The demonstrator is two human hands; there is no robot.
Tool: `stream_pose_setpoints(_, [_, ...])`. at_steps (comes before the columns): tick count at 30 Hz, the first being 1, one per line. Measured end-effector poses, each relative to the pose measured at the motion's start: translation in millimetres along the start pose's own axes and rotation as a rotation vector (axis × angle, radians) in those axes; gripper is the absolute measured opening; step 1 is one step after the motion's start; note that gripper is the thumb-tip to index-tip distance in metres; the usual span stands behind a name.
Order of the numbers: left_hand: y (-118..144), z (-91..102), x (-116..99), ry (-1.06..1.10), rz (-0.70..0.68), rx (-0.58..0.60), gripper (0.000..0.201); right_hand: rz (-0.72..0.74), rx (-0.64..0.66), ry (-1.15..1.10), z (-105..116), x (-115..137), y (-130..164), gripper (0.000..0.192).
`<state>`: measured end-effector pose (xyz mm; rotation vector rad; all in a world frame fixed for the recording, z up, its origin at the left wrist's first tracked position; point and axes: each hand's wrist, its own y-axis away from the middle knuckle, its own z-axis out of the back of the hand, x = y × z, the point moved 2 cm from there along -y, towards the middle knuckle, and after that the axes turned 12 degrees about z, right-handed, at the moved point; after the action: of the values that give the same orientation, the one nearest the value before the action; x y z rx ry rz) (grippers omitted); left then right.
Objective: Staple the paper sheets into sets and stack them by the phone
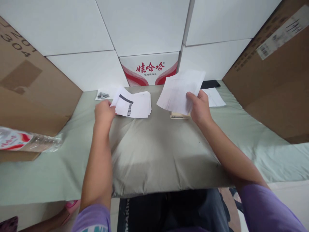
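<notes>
Between the thumb and fingers of my left hand (104, 111) is the left edge of a printed sheet (138, 104), marked with a dark bar and a column of small dark squares. That sheet lies over a stack of white paper (146, 96) on the cloth. On the right, my right hand (200, 106) pinches a white sheet (182, 90), raised and tilted above the table. Partly hidden below it is a flat cream-coloured item (180, 115); I cannot make out its kind. More white paper (214, 97) lies just right of my right hand.
White cartons (149, 29) form a wall behind the green-grey cloth-covered table (154, 145). Brown cardboard boxes (31, 80) stand at both sides. A plastic bottle (31, 140) lies at left, a bag of small dark parts (103, 94) at back left, a black flat object (210, 84) at back right.
</notes>
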<state>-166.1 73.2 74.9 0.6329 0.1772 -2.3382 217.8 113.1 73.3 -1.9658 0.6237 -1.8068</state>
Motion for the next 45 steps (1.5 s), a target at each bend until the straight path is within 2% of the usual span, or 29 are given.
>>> stream_pose_setpoints(2, [10,11.0,-8,0.18,-0.058,-0.004,0.007,0.027,0.05,0.03,4,9,-1,0.038])
stream_pose_setpoints(6, [40,35.7,-28,0.588,-0.246,0.106,0.024,0.047,0.2,0.033,17,48,0,0.04])
stream_pose_setpoints(9, [65,38.8,-35,0.79,-0.352,0.21,0.038,0.054,0.127,-0.04,31,72,4,0.039])
stream_pose_setpoints(12, [86,12.4,-28,0.943,-0.284,0.338,0.034,0.005,0.014,-0.082,41,69,15,0.038])
stream_pose_setpoints(16, [110,-44.8,-11,1.11,-0.191,0.595,0.037,-0.174,-0.034,-0.115,44,30,44,0.039])
stream_pose_setpoints(18, [118,-66.2,-6,1.135,-0.149,0.716,0.036,-0.276,-0.039,-0.115,42,9,61,0.039])
stream_pose_setpoints(21, [125,-81.5,-3,1.124,-0.099,0.826,0.038,-0.358,0.017,-0.069,35,-13,79,0.042])
stream_pose_setpoints(25, [126,-84.9,-4,1.083,-0.124,0.897,0.034,-0.338,0.138,-0.021,27,-23,88,0.046])
stream_pose_setpoints(27, [126,-86.4,-3,1.062,-0.142,0.914,0.038,-0.312,0.149,0.0,27,-22,88,0.044])
stream_pose_setpoints(31, [122,-93.0,5,1.067,-0.237,0.87,0.059,-0.282,0.09,0.021,29,-20,86,0.045])
stream_pose_setpoints(36, [126,-100.1,16,0.999,-0.265,0.906,0.058,-0.283,0.07,-0.019,28,-21,89,0.046])
stream_pose_setpoints(40, [131,-93.2,11,0.955,-0.277,0.811,0.069,-0.262,0.066,-0.01,27,-18,90,0.042])
stream_pose_setpoints(43, [135,-89.0,6,0.936,-0.364,0.799,0.083,-0.21,0.031,0.021,28,-13,89,0.041])
stream_pose_setpoints(45, [139,-88.6,6,0.87,-0.393,0.748,0.076,-0.164,0.02,0.015,27,-9,89,0.041])
